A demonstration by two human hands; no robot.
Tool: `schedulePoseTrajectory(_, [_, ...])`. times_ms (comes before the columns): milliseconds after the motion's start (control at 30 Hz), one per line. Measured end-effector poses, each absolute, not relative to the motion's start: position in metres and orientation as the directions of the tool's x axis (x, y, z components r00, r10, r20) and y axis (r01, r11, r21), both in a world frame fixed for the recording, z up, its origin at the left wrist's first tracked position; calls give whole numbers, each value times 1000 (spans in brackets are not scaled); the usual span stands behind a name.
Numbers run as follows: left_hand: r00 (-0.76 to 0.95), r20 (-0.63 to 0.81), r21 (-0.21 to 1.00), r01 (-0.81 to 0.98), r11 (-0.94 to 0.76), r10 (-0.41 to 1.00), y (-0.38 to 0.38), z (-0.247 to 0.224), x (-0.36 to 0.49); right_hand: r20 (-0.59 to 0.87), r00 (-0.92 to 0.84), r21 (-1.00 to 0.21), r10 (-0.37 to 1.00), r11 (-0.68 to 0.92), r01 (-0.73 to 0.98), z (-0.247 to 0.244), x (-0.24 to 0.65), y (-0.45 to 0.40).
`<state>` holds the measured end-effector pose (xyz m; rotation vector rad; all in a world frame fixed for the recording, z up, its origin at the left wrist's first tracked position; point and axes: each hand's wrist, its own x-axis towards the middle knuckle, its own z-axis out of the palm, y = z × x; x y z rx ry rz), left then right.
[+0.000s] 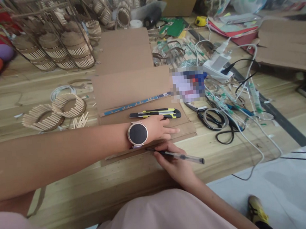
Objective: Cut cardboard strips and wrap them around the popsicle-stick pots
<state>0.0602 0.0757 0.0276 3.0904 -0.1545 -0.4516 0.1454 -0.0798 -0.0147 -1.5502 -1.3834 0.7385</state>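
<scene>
My left hand (159,128) lies with its fingers spread on a cardboard strip (184,129) that rests on larger cardboard sheets (131,82). A round watch sits on that wrist. In my right hand (176,163) is a black pen (185,157), its tip at the lower edge of the cardboard, under the watch. A yellow and black utility knife (172,112) lies just beyond my left fingers. Farther up, a narrow blue printed strip (133,106) crosses the cardboard at a slight slant.
Two stick rings (69,105) and loose sticks lie left. Stick lanterns (77,50) stand behind them. To the right are black scissors (195,107), coiled cables (217,120) and a white power strip (218,67). An open carton (287,44) is back right.
</scene>
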Motion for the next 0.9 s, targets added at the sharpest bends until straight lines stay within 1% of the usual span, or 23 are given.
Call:
schedulePoseTrajectory(167, [970, -213, 31, -113, -993, -117, 77, 21, 58, 133, 184, -895, 974, 38, 445, -16, 144, -77])
schedulePoseTrajectory(233, [969, -221, 22, -110, -994, -112, 76, 22, 59, 135, 183, -897, 974, 41, 441, -17, 144, -77])
schedulePoseTrajectory(333, [948, -306, 9, -94, -996, -92, 74, 30, 61, 147, 193, -895, 970, 47, 444, -18, 148, -78])
schedulePoseTrajectory(433, [913, -402, 0, -84, -996, -77, 71, 40, 63, 166, 228, -870, 959, 33, 492, -18, 168, -80])
schedulePoseTrajectory(533, [890, -450, -33, -99, -995, -74, 69, 44, 65, 144, 318, -809, 937, -73, 583, -16, 211, -86])
schedulePoseTrajectory(600, [890, -449, -80, -124, -989, -75, 70, 44, 65, 186, 430, -745, 884, -158, 648, -14, 245, -92])
schedulePoseTrajectory(667, [897, -435, -110, -146, -983, -85, 71, 41, 65, 263, 576, -684, 774, -271, 677, -11, 273, -99])
schedulePoseTrajectory(733, [913, -395, -89, -148, -985, -102, 72, 37, 64, 332, 666, -689, 668, -310, 655, -7, 287, -105])
schedulePoseTrajectory(767, [923, -371, -73, -142, -987, -105, 73, 36, 63, 364, 674, -686, 642, -305, 661, -6, 288, -106])
schedulePoseTrajectory(800, [929, -354, -62, -139, -988, -109, 73, 34, 63, 384, 652, -670, 654, -289, 684, -4, 285, -106])
schedulePoseTrajectory(833, [933, -342, -56, -138, -989, -111, 73, 34, 63, 392, 597, -639, 701, -260, 724, -4, 279, -105])
schedulePoseTrajectory(900, [934, -338, -54, -139, -989, -112, 73, 33, 63, 350, 396, -558, 849, -150, 816, -5, 265, -99])
